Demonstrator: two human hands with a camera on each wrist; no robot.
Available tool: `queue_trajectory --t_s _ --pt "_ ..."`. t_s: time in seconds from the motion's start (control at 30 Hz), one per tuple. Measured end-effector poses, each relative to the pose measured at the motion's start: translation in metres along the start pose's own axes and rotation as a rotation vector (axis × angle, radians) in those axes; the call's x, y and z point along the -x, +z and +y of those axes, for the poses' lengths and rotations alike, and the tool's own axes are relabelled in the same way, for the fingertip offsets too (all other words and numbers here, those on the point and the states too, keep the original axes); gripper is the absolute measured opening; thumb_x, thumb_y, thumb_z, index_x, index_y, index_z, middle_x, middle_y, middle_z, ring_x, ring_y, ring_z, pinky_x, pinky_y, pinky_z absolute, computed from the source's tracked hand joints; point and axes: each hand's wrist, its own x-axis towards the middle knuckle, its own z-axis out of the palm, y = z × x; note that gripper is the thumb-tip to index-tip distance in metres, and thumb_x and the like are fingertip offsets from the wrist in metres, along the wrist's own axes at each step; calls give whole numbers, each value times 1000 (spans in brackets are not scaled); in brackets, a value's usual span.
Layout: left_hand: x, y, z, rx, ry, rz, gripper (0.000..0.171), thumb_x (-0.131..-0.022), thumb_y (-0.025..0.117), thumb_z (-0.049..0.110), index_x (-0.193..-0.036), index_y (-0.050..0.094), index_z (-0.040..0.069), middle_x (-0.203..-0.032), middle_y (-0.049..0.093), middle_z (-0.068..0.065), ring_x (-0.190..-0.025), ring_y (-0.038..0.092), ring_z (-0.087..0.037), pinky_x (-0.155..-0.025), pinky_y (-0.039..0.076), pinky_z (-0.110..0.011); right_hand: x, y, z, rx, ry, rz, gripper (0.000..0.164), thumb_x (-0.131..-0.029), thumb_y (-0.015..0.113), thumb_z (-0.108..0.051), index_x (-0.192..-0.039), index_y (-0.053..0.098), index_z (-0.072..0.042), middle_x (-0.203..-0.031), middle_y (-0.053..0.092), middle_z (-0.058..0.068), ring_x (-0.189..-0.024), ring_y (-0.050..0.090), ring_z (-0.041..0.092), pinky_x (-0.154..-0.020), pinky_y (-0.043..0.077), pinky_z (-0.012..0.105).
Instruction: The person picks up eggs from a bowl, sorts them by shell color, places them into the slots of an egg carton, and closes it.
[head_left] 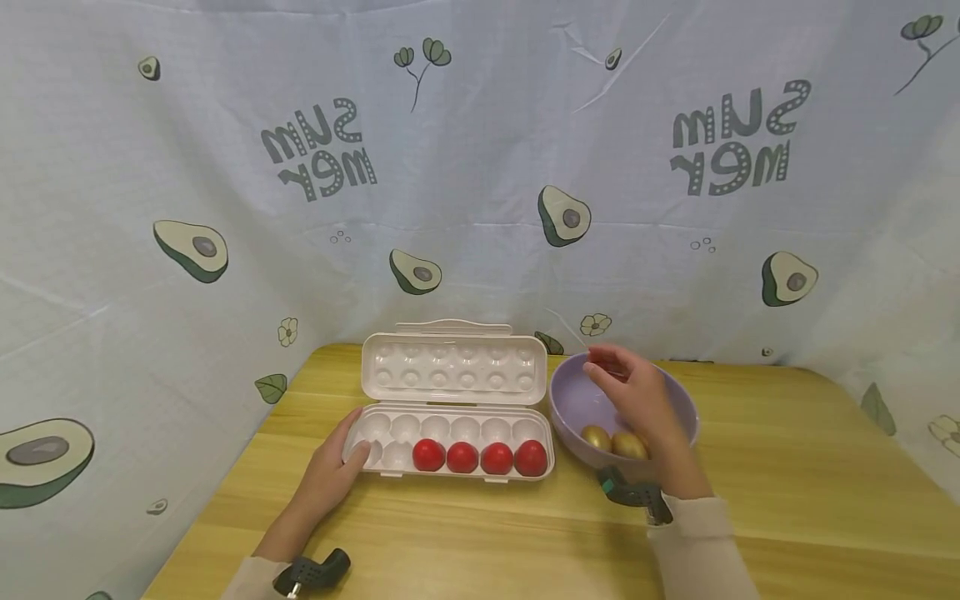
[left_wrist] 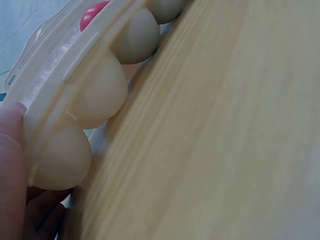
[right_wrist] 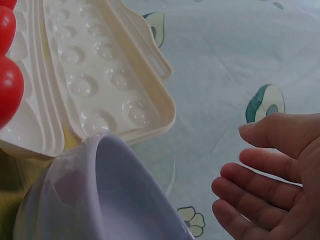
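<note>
A pale plastic egg carton lies with its lid raised, and several red eggs fill the right part of its near row. My left hand grips the carton's left end; in the left wrist view the thumb is on the rim and fingers reach underneath. Over the purple bowl to the right, my right hand hovers with loosely bent fingers. Nothing is between those fingers in the right wrist view. Two gold eggs show in the bowl; my right hand and wrist hide part of it.
The bowl stands close beside the carton's right end. Both are on a wooden table, toward its back edge. A curtain printed with avocados hangs right behind. Each wrist wears a dark strapped device.
</note>
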Motion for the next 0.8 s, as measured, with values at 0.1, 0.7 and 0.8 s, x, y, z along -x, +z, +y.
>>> queue_trajectory --t_s 0.1,0.7,0.8 --pt "0 0 0 -3 3 2 54 -92 49 27 -140 30 13 -140 37 -10 -127 34 -28 -103 29 -47 0 -4 7 18 18 9 41 -87 56 -37 -117 56 -8 -112 60 8 -101 57 19 -78 45 12" --pt "0 0 -1 1 2 -2 54 -92 49 28 -140 30 13 -139 38 -10 -126 35 -28 -103 29 -47 7 -21 38 205 203 74 38 -89 56 -26 -114 56 3 -114 56 23 -107 50 36 -91 40 49" --pt "0 0 -1 3 2 -3 53 -92 49 27 -140 31 13 -139 38 -10 -126 35 -28 -103 29 -46 8 -19 41 216 240 101 35 -89 55 -23 -114 56 2 -115 56 22 -107 49 36 -91 38 49"
